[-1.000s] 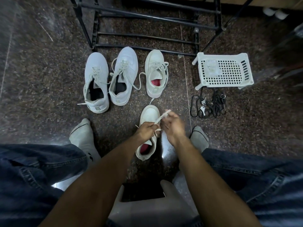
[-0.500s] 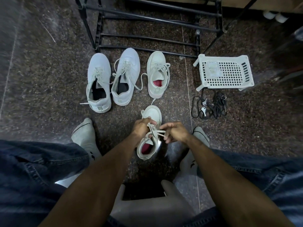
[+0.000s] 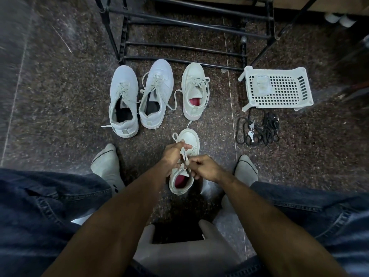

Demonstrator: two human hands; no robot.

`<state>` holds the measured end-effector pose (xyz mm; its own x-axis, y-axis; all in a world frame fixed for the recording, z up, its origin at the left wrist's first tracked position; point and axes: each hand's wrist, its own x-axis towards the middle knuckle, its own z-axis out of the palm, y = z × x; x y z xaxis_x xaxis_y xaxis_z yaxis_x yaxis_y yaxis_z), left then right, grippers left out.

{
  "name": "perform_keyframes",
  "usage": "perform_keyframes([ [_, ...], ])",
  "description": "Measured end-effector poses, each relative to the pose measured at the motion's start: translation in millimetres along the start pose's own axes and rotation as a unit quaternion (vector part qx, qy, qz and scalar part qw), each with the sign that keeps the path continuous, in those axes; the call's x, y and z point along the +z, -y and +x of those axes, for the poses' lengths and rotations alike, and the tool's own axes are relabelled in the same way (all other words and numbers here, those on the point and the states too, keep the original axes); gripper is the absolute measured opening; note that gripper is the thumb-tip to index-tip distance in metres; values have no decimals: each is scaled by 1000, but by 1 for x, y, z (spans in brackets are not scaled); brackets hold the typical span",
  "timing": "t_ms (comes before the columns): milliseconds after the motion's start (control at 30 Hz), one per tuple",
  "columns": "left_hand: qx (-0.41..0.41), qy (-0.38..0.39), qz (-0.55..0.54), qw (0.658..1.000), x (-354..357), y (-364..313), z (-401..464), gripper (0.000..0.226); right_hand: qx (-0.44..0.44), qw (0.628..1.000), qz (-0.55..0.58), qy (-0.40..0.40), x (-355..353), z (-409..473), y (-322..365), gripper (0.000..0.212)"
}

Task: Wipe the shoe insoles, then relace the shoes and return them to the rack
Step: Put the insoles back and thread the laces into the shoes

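A small white shoe with a pink insole (image 3: pixel 184 172) stands on the floor between my feet, toe pointing away. My left hand (image 3: pixel 173 154) pinches its white lace (image 3: pixel 184 156) over the tongue, a loop of lace sticking out past the fingers. My right hand (image 3: pixel 205 167) pinches the same lace just to the right. Its matching shoe (image 3: pixel 194 90) sits laced farther out. Two larger white shoes with dark insoles (image 3: pixel 123 100) (image 3: pixel 156 92) stand to the left. The black metal shoe rack (image 3: pixel 185 47) is behind them.
A white perforated plastic basket (image 3: pixel 279 88) lies right of the rack with a clear wrapper on it. A tangle of black cords with keys (image 3: pixel 257 130) lies below it. My socked feet (image 3: pixel 106 164) (image 3: pixel 246 169) flank the shoe; a grey stool (image 3: pixel 179 254) is under me.
Both hands came down onto the shoe's tongue and closer together. The lace end my right hand held up is now drawn low, and a loop shows beyond my left hand.
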<state>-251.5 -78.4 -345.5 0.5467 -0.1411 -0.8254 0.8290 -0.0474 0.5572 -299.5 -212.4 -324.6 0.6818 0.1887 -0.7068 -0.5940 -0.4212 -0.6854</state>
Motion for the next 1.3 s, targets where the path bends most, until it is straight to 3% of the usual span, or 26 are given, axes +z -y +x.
perform_keyframes([
  [200,57,-28,112,992,-6,3,6,24,42,995,72,-56,9,9,-1,34],
  [367,133,41,319,937,-29,19,-4,6,92,983,139,-73,9,6,3,28],
  [533,182,-10,446,877,-29,24,-15,7,110,975,169,-95,11,3,4,26],
  [600,216,-28,471,855,-25,25,-19,12,111,975,167,-94,10,2,6,26],
  [767,263,-51,442,856,-21,33,-19,8,114,976,162,-89,10,5,6,23],
  [833,308,-48,506,804,-23,31,-22,10,124,975,158,-95,10,8,6,22],
  [900,368,-55,575,729,-24,30,-24,13,130,973,154,-112,11,11,7,25],
  [967,401,-53,597,693,-24,33,-22,17,129,972,155,-125,11,13,6,28],
  [1067,384,-22,583,716,-23,32,-19,17,111,971,162,-133,10,15,0,25],
  [1200,284,-49,492,821,-19,23,-24,11,55,977,167,-119,12,15,-10,15],
  [1300,246,-45,485,838,-19,18,-22,11,10,985,121,-123,14,16,-18,19],
])
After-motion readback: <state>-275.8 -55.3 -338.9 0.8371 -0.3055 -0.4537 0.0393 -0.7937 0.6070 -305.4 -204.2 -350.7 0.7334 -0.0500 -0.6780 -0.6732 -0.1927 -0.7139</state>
